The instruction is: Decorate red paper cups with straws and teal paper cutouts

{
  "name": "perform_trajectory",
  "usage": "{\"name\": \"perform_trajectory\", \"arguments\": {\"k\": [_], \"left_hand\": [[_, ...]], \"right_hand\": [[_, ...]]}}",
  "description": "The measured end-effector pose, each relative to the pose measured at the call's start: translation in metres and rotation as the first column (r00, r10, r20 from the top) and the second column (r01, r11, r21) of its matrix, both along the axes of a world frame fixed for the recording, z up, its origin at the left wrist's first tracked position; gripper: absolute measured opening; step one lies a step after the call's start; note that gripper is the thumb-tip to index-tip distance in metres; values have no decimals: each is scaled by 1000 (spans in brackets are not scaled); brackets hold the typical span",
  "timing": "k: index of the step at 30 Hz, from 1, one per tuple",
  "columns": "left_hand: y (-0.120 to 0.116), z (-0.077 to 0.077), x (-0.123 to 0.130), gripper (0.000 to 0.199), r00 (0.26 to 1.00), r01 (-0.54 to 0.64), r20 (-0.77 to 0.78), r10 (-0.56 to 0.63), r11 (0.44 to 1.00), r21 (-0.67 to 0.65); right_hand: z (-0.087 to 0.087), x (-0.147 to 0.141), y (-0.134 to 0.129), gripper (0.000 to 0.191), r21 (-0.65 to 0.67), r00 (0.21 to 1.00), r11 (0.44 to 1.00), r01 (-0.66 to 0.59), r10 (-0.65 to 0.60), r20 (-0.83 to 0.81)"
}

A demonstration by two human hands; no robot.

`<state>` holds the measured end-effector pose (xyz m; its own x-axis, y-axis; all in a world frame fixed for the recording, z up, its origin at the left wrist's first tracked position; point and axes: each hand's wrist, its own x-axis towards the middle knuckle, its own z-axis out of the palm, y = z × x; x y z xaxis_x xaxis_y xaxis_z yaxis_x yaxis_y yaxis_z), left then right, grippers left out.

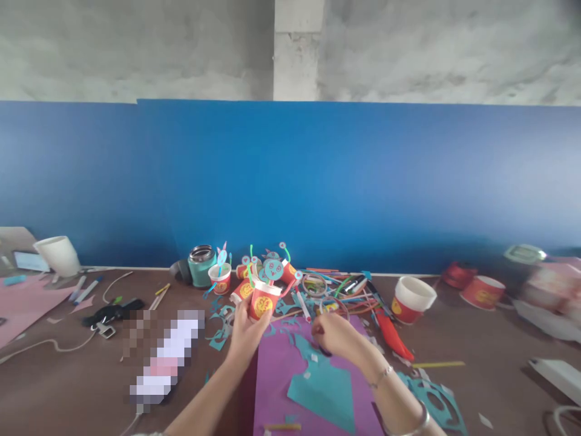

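My left hand (246,322) is wrapped round a red and white paper cup (264,301) with a yellow print, held up over the desk. A blue-green paper face (273,270) rises from the cup, and a bent pink stick ends in a small round paper (298,275). My right hand (330,332) is closed, fingers curled down, above a cut blue-green sheet (324,393) on purple paper (272,387). Whatever its fingers hold is hidden; a dark shape shows under the hand. A red and white marker (302,306) lies just beyond it.
Behind stand another decorated cup (220,280) and a teal thermos (202,266). Coloured sticks and pens (358,287) are heaped at the back. To the right are stacked paper cups (412,300), a red pouch-like thing (393,336) and paper offcuts (438,399). A blue partition (290,181) borders the desk.
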<state>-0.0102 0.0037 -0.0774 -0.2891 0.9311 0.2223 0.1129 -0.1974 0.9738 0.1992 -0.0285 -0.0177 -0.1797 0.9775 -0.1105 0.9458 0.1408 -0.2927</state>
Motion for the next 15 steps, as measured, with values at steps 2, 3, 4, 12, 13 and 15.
{"name": "perform_trajectory", "arguments": {"k": [2, 3, 4, 12, 13, 15], "left_hand": [[-7, -7, 4, 47, 1000, 18, -9, -18, 1000, -13], [-11, -10, 6, 47, 1000, 27, -8, -28, 1000, -15], [-14, -11, 7, 49, 999, 37, -6, -37, 999, -14], [-26, -11, 13, 59, 980, 188, 55, -193, 978, 91], [-26, -12, 13, 62, 973, 217, 64, -224, 971, 97], [-26, -14, 14, 68, 953, 283, 88, -291, 955, 91]], "right_hand": [[-4, -3, -2, 17, 2, 999, 1000, 16, -16, 43], [-6, -5, -3, 18, 7, 998, 1000, 21, -22, 63], [-7, -7, -4, 19, 11, 996, 1000, 24, -25, 80], [-13, -10, 1, 21, 42, 998, 997, 61, -62, 33], [-14, -6, 3, 20, 54, 997, 996, 78, -78, -1], [-13, 3, 9, 16, 80, 990, 990, 117, -110, -86]]}}
